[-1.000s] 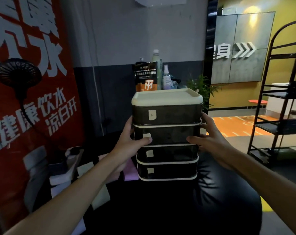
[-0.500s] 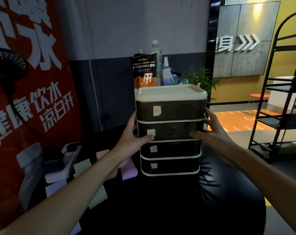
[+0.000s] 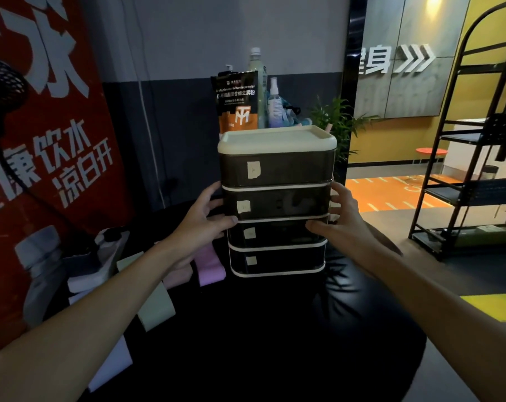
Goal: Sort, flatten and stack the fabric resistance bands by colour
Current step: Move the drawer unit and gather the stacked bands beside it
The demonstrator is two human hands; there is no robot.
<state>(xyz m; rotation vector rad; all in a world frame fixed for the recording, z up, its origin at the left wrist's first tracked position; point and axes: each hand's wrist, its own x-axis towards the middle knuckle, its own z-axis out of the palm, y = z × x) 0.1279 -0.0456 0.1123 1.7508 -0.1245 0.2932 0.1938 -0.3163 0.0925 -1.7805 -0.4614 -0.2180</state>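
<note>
Smoked-plastic drawer tower (image 3: 275, 204) at 12 o'clock on the black surface (image 3: 275, 343); our left hand (image 3: 198, 230) and right hand (image 3: 344, 224) clamp its sides. Pink band (image 3: 209, 264) and pale-green band (image 3: 156, 310) lie loose at 9 o'clock. Risk, we judge: tilting it could slide drawers out onto them.

Foreground is reading dim; black table (image 3: 275, 358) is swallowing detail. Light is spilling in off the yellow wall (image 3: 391, 140) at right. Wide-angle is bowing the rack (image 3: 460, 195).
</note>
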